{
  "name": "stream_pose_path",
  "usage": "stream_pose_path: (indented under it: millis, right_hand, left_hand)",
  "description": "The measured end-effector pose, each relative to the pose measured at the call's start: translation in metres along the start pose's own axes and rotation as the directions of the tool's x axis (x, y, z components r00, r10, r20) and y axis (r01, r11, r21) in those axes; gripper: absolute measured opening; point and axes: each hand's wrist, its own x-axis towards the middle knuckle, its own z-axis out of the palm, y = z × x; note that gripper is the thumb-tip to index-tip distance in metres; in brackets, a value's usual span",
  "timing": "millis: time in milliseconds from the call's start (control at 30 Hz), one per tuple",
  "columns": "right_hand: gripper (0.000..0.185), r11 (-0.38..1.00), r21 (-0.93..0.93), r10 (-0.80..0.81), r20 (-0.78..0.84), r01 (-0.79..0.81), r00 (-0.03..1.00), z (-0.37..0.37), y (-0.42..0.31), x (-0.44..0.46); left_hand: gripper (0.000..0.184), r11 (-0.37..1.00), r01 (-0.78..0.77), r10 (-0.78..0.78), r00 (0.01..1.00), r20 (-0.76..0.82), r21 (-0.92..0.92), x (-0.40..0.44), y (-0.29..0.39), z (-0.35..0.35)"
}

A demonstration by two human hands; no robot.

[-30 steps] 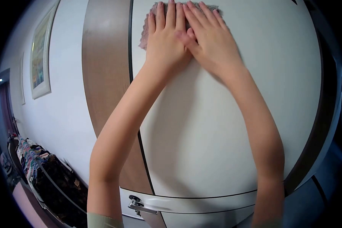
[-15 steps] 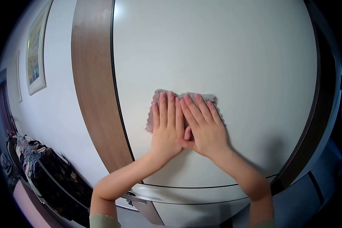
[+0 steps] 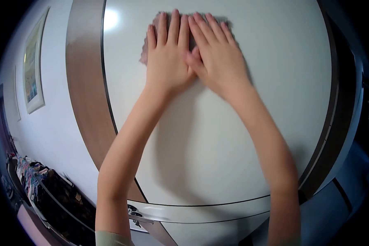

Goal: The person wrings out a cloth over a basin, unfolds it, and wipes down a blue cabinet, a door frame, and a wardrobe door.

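Observation:
A fuzzy pinkish-grey cloth (image 3: 144, 51) lies flat against a large white panel (image 3: 217, 156). My left hand (image 3: 168, 61) presses on the cloth's left part, its fingers stretched upward and slightly spread. Beside it, my right hand (image 3: 219, 61) rests flat on the right part of the cloth, fingers also stretched out. The thumbs meet or overlap between the two hands. Most of the cloth is hidden under the palms and fingers; its wavy edge shows at the left and along the top.
A brown wood strip (image 3: 86, 74) borders the panel at left, with a metal handle (image 3: 139, 217) low down. Framed pictures hang on the left wall, including a larger one (image 3: 36, 61). Below them is a rack of clothes (image 3: 61, 197). A dark frame edge stands at right.
Both hands and the cloth first moved down the panel, then back up it, with the arms extended again. The view has shifted, so the panel's left edge now appears further left.

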Motion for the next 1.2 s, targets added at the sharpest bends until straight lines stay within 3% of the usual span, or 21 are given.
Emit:
stream_pose_path:
  millis: [133, 233, 367, 467, 600, 700, 800, 833, 933, 1000, 1033, 1200]
  right_hand:
    - [0.072, 0.987, 0.087, 0.105, 0.273, -0.133, 0.956, -0.034, -0.041, -0.072]
    - [0.079, 0.974, 0.083, 0.135, 0.526, -0.209, 0.840, -0.053, -0.081, -0.139]
    - [0.080, 0.973, 0.071, 0.151, 0.527, -0.220, 0.836, -0.061, -0.097, -0.152]
    - [0.077, 0.980, 0.065, 0.136, 0.458, -0.186, 0.879, -0.053, -0.073, -0.112]
    - [0.070, 0.998, -0.015, 0.059, 0.197, -0.057, 0.979, -0.028, -0.025, -0.048]
    - [0.065, 1.000, -0.019, 0.005, 0.033, -0.005, 0.999, -0.013, 0.016, -0.010]
    - [0.062, 0.997, -0.048, -0.072, -0.093, 0.067, 0.993, -0.011, 0.052, 0.010]
    - [0.061, 0.985, -0.172, -0.006, 0.166, 0.035, 0.986, -0.023, 0.059, 0.017]
    - [0.066, 0.991, -0.120, -0.034, 0.163, 0.054, 0.986, -0.032, 0.074, 0.011]
    - [0.065, 0.997, -0.007, -0.075, 0.026, 0.075, 0.997, -0.028, 0.082, -0.008]
    - [0.065, 0.995, 0.054, -0.086, -0.039, 0.088, 0.996, -0.028, 0.084, -0.020]
    - [0.076, 0.997, 0.077, -0.034, 0.326, 0.010, 0.945, -0.077, 0.075, -0.110]
  left_hand:
    - [0.061, 0.995, 0.017, 0.004, 0.977, 0.212, -0.096, -0.067, 0.040, -0.030]
    - [0.065, 0.988, 0.032, 0.034, 0.907, 0.420, -0.149, -0.136, 0.072, -0.056]
    - [0.066, 0.979, -0.011, 0.110, 0.867, 0.486, -0.203, -0.149, 0.069, -0.067]
    - [0.062, 0.982, -0.008, 0.084, 0.915, 0.394, -0.191, -0.109, 0.051, -0.056]
    - [0.062, 0.990, -0.055, 0.071, 0.990, 0.118, -0.129, -0.043, 0.025, -0.021]
    - [0.060, 0.994, -0.096, 0.091, 0.991, -0.099, -0.044, 0.004, 0.013, 0.012]
    - [0.058, 0.993, -0.111, 0.114, 0.983, -0.141, 0.029, 0.037, 0.019, 0.026]
    - [0.057, 0.996, -0.066, 0.071, 0.995, -0.076, 0.068, 0.043, 0.025, 0.025]
    - [0.056, 0.985, 0.005, -0.016, 0.998, 0.062, 0.175, 0.053, 0.043, 0.025]
    - [0.058, 0.979, -0.018, 0.002, 0.997, 0.079, 0.202, 0.048, 0.053, 0.023]
    - [0.060, 0.995, -0.097, 0.098, 0.992, -0.077, 0.017, 0.039, 0.060, 0.028]
    - [0.065, 0.992, 0.039, -0.017, 0.983, 0.183, -0.118, -0.024, 0.144, 0.010]
